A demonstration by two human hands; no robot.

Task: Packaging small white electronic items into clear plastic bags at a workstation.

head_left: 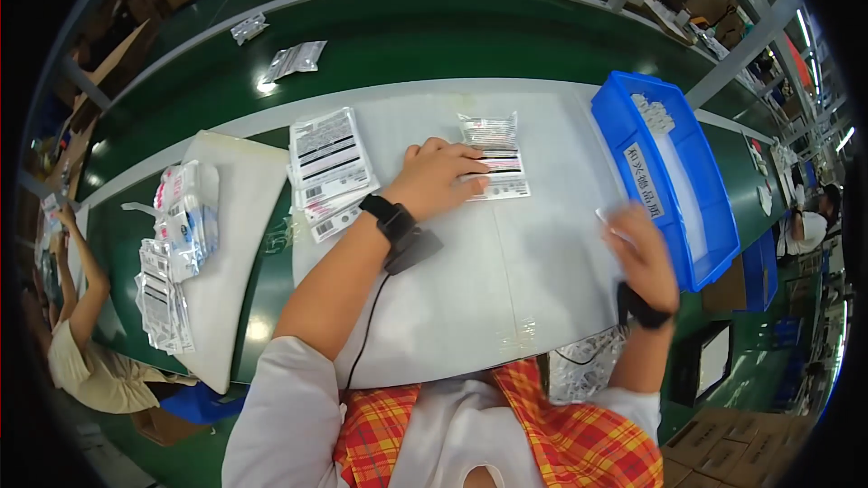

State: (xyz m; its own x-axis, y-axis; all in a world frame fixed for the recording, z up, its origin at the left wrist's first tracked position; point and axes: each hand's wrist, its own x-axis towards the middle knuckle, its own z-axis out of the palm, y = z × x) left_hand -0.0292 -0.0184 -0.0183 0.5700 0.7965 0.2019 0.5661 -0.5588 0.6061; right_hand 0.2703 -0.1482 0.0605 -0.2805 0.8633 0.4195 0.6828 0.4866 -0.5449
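A silver foil packet with a printed white label (508, 172) lies on the white work surface (434, 307). My left hand (438, 176) rests at its left side, fingers stretched out and fingertips on the label. To the right, my right hand (640, 251) is smeared by motion beside the blue bin (719, 258). Its fingers are pinched, with a small white piece (602, 215) at the fingertips, whose kind I cannot make out. Left of my left hand is a stack of printed packets (327, 158), some fanned out at its lower end.
Several white pieces (653, 114) lie at the bin's far end. Two foil packets (297, 60) (249, 28) are on the green belt (398, 41) beyond. At left, wrapped packs (188, 208) and more packets (163, 303) lie near a co-worker's arm (86, 276). A clear plastic bag (588, 366) hangs near my right forearm.
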